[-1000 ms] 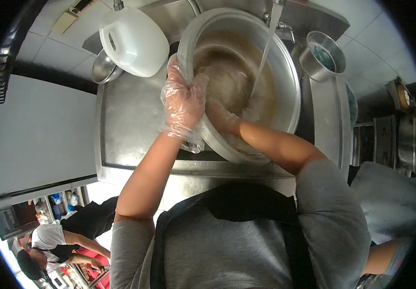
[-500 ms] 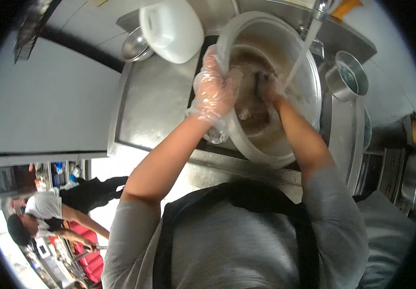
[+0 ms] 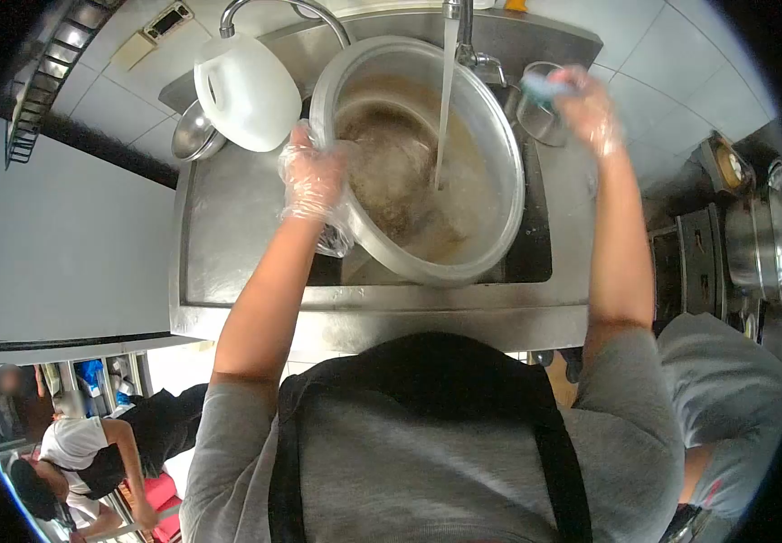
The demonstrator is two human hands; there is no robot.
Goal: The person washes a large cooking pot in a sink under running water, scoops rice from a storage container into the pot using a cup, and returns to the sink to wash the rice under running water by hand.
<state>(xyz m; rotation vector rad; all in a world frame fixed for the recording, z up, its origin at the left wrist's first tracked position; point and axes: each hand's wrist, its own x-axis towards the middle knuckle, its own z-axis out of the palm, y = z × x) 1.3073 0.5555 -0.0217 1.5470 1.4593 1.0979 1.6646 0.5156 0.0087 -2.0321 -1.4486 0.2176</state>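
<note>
left hand (image 3: 314, 179) on pot rim (image 3: 450, 275) (open-mouthed)

The left arm (image 3: 266, 291) angles up and inward, bent at the elbow, the wrist nearly straight. The left hand (image 3: 313, 176), gloved in clear plastic that bunches loosely at the wrist, is in a grip with its thumb side toward the right. The right arm (image 3: 623, 242) reaches farther forward, its forearm almost upright in view. The right hand (image 3: 587, 109), also gloved, tilts inward with bent fingers, blurred at the edges. The two hands are well apart.
</note>
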